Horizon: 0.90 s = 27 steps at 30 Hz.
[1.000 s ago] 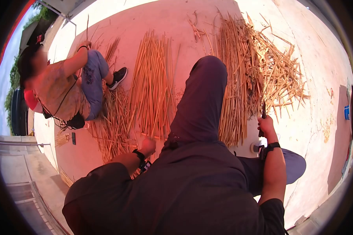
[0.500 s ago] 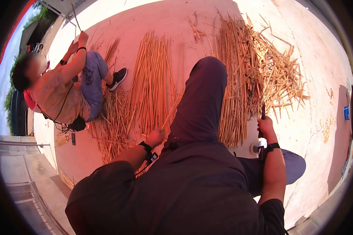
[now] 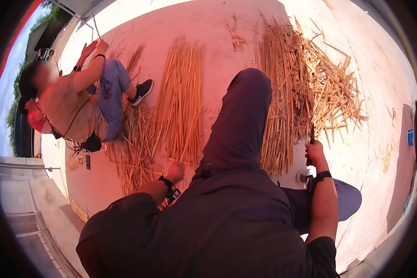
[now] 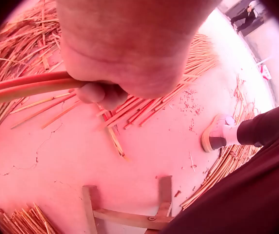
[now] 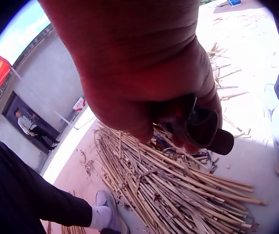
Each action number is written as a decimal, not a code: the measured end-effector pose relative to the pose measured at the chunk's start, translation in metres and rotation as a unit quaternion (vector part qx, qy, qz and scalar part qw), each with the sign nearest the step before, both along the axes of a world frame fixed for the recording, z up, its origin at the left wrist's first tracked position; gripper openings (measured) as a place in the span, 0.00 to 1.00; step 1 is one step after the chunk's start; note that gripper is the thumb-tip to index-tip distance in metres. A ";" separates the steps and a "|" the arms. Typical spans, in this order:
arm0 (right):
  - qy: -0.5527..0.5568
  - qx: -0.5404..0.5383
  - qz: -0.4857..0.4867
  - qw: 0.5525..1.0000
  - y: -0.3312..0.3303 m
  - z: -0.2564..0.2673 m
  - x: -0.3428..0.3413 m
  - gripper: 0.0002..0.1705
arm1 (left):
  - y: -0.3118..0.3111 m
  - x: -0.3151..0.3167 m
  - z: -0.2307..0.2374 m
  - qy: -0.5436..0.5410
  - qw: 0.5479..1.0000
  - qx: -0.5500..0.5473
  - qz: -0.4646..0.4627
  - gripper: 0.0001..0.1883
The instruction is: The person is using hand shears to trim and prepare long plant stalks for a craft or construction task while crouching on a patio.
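Plainly, left grip (image 3: 175, 173) clenched round smooth, slender stalks (image 4: 27, 88); right grip (image 3: 315, 151) grasping dark, rounded handle (image 5: 221, 142) near ragged dry pile (image 3: 331, 88).

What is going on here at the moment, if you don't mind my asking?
Someone is handling dry stalks: their left hand grips a couple of stalks, while their right hand holds a dark tool. On the ground, a fairly straight row lies ahead of the left hand, and a messier pile lies ahead of the right. Another person sits low at the left, hands raised, with a thin stick.
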State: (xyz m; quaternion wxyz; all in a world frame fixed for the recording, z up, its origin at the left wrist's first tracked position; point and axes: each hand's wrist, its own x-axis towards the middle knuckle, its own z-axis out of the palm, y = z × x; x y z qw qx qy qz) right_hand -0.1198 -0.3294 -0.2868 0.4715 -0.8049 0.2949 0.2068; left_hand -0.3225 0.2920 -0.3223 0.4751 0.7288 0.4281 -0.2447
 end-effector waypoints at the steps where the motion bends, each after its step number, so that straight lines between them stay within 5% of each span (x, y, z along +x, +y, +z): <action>1: 0.000 -0.002 -0.001 1.000 0.000 0.001 -0.001 0.12 | -0.002 0.003 0.000 0.000 1.000 -0.010 -0.011 0.07; 6: -0.009 0.001 0.002 1.000 0.001 -0.001 0.000 0.12 | -0.007 0.014 -0.013 -0.013 0.999 0.022 0.023 0.06; 8: -0.009 -0.001 0.003 1.000 0.002 0.002 0.000 0.12 | -0.007 0.020 -0.008 -0.046 0.985 -0.015 0.167 0.04; 15: -0.004 -0.007 0.000 1.000 0.000 0.000 -0.002 0.12 | -0.004 0.054 0.004 -0.055 0.993 0.012 0.105 0.03; 27: -0.039 0.015 -0.009 0.999 -0.005 -0.004 0.001 0.11 | -0.041 0.185 0.083 -0.174 0.969 -0.166 0.053 0.03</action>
